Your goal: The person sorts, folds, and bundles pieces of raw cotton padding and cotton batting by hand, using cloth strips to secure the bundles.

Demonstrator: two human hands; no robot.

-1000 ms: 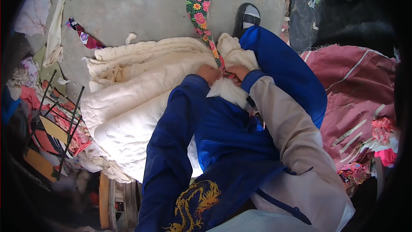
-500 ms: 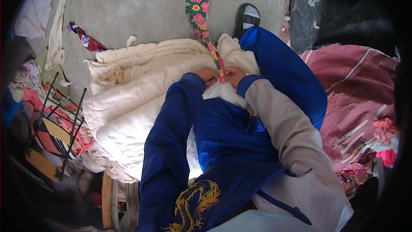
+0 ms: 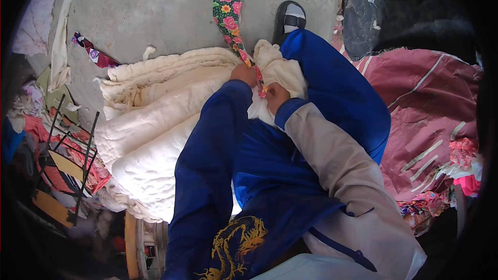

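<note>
A floral fabric strip (image 3: 230, 22), dark green with pink and orange flowers, runs from the concrete floor across cream cotton batting (image 3: 161, 85). My left hand (image 3: 244, 74) is closed on the strip about midway along, its fingertips partly hidden. Lower down, my right hand (image 3: 277, 96) pinches the strip near its end, by a gathered part of the batting. The batting lies in thick folds over my lap and to the left, with one bunched piece beyond my hands. Both hands are close together, above my knees.
To the left lie a dark patterned fabric scrap (image 3: 98, 57) and a thin metal frame (image 3: 85, 161) among cloth scraps. My sandalled foot (image 3: 290, 18) rests on the concrete. A maroon cloth (image 3: 425, 109) spreads at right, near black sheeting (image 3: 410, 10).
My left hand has moved up along the strip, away from my right hand. My right hand is slightly lower on it. The whole view has shifted a little.
</note>
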